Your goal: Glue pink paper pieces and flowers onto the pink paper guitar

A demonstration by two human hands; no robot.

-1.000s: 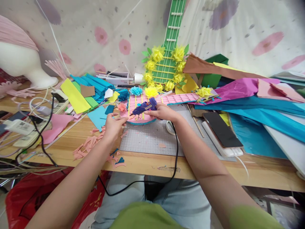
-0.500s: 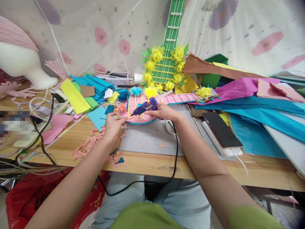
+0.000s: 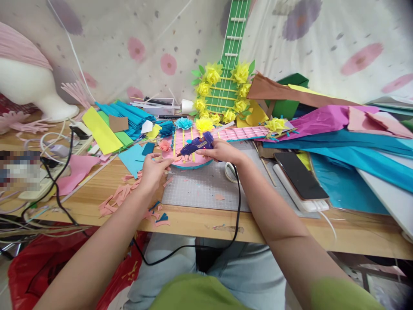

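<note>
The right hand [image 3: 220,151] is wrapped tight around a blue glue gun [image 3: 194,145]. The tip of the gun points left and down at a pink paper guitar [image 3: 189,135]. The pink guitar lies flat with its round part on the far edge of a grey cutting mat [image 3: 206,187]. Its long neck goes off to the right. A black cord [image 3: 239,202] runs from the gun, along the right arm, and hangs down over the edge of the wooden table [image 3: 200,224].

The left hand [image 3: 152,170] is just beside the left edge of the pink guitar, near the tip of the gun. Its thumb and fingers are close together, but I cannot tell if they pinch anything.

Lots of little pink paper scraps [image 3: 112,199] lie on the table by the left wrist. A dark phone [image 3: 301,175] lies to the right of the mat. Behind the pink guitar, a green paper guitar [image 3: 232,38] stands up against the cloth wall, with yellow paper flowers [image 3: 213,74] on it. A blue paper flower [image 3: 184,123] sits near the top of the pink guitar.
</note>
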